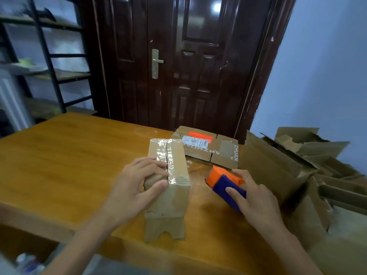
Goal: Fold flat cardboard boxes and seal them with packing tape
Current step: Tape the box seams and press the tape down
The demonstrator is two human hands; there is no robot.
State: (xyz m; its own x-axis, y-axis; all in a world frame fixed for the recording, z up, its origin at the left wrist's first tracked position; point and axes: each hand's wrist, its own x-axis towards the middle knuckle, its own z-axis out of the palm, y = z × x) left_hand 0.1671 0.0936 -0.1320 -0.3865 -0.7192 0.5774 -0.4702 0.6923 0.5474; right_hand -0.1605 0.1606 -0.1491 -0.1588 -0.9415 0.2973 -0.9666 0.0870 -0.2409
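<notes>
One folded cardboard box (168, 179) at centre of wooden tabletop (59, 155), long axis running near to far, clear tape (166, 153) along its top seam; near end flap (164, 229) open, hanging toward the near edge. Left hand (137, 183) on the box's left top edge, fingers curled over it, thumb against the near end. One orange-and-purple tape dispenser (224, 183) just right of the box, gripped by right hand (252, 201), fingers wrapped round its body. One flattened box (208, 147) with orange label at far side. Heap of open, unfolded boxes (294, 165) at right; count unclear, contents not visible.
</notes>
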